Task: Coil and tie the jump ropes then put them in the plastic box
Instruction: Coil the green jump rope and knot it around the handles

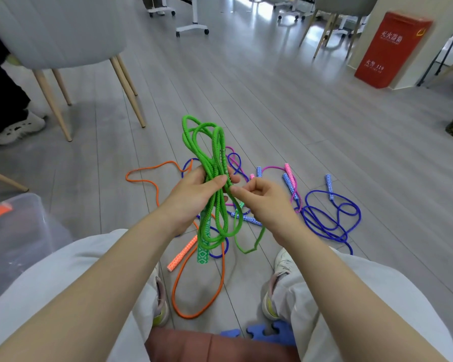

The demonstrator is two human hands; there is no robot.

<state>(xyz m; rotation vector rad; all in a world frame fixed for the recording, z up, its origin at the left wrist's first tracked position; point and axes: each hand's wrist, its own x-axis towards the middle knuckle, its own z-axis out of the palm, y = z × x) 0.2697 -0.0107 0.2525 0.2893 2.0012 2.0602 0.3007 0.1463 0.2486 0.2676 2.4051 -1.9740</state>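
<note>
A green jump rope (211,155), gathered into several long loops, is gripped at its middle by my left hand (194,194); its loops stand up above the fist and hang down below, with a green patterned handle (204,250) dangling. My right hand (263,202) pinches a loose strand of the same rope next to the left thumb. On the floor lie an orange rope (221,280) with its handle (182,253), a blue rope (332,220) and a pink rope with a pink handle (289,176). The clear plastic box (13,231) stands at the left, beside my left knee.
A grey chair with wooden legs (127,87) stands at the far left, with another person's shoe (19,128) beside it. A red box (392,48) leans at the far right. My shoes (281,267) rest on the grey plank floor. Blue foam pieces (270,333) lie near my seat.
</note>
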